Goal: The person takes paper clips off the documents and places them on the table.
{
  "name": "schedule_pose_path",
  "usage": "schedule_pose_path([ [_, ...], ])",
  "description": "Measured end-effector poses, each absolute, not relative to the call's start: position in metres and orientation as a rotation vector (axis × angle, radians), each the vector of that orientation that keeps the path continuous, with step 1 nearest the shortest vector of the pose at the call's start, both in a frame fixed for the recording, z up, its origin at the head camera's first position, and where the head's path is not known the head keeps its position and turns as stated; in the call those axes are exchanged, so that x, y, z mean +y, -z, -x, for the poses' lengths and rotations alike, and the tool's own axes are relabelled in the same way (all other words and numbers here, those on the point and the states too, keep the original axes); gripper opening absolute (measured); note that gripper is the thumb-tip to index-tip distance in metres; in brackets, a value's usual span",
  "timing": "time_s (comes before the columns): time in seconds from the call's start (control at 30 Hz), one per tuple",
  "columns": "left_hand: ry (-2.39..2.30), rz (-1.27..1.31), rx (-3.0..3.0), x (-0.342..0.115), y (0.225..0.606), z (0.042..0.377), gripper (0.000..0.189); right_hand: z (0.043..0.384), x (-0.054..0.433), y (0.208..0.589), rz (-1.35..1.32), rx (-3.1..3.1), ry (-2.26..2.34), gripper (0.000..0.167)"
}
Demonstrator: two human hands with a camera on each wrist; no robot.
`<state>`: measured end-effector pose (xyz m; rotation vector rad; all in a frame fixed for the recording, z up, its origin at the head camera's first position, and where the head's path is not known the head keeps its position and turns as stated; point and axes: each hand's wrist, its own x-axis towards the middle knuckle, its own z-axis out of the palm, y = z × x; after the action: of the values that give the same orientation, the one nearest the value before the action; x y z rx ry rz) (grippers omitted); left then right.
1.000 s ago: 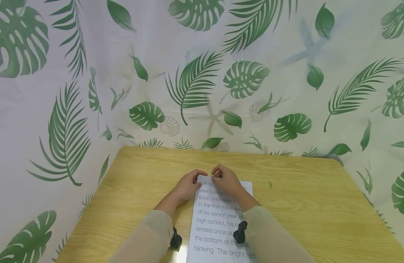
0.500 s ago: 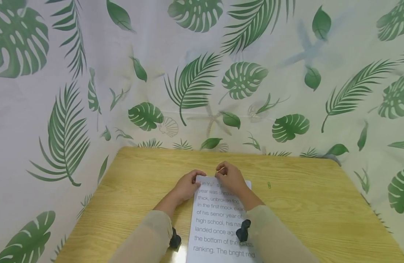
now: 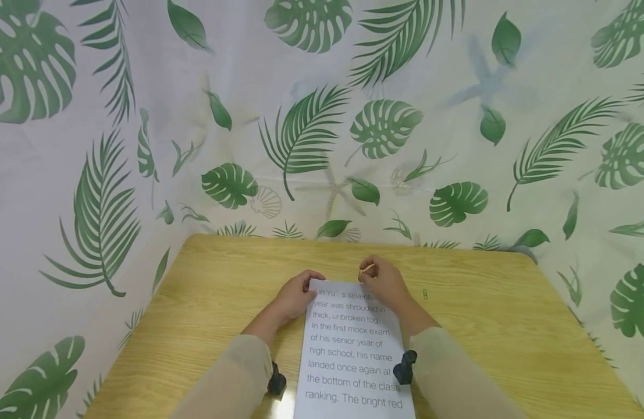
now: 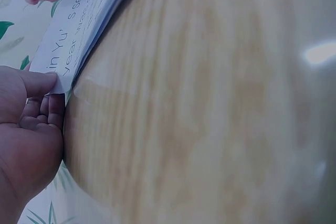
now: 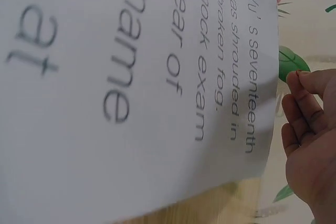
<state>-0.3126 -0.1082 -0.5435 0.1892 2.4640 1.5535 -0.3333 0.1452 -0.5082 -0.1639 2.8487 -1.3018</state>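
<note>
Large-print sheets of paper (image 3: pixel 348 349) lie lengthwise in front of me, with layered edges showing in the left wrist view. My left hand (image 3: pixel 294 297) pinches their top left corner, thumb on the printed face and fingers curled beneath. Just past the top edge, right of centre, is my right hand (image 3: pixel 388 285). Its thumb and forefinger pinch a small, thin, yellowish thing (image 3: pixel 360 272); fingertips hide most of it, so I cannot tell its kind. In the right wrist view, the right hand (image 5: pixel 315 129) is beside the top edge, its other fingers loosely curled.
A green paper clip (image 3: pixel 424 294) lies on the wooden table (image 3: pixel 500 337) to the right of the sheets. Behind the table hangs a pale cloth (image 3: pixel 311 221) printed with green leaves. Each forearm wears a black wrist mount (image 3: pixel 405 366) over a beige sleeve.
My right hand has moved right along the top edge with the small yellowish thing, uncovering more of the first lines. The left hand keeps its grip on the corner.
</note>
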Motion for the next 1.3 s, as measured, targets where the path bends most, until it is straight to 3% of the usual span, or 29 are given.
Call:
schedule_pose_path([
  [0.53,-1.552,-0.191,2.464,-0.108,0.544,0.313,0.037,0.314,0.196,0.509,0.163,2.89,1.314,0.018],
  [1.3,-1.538,-0.181,2.494,-0.105,0.541,0.311,0.037,0.288,0.306,0.508,0.181,3.062,1.115,0.02],
])
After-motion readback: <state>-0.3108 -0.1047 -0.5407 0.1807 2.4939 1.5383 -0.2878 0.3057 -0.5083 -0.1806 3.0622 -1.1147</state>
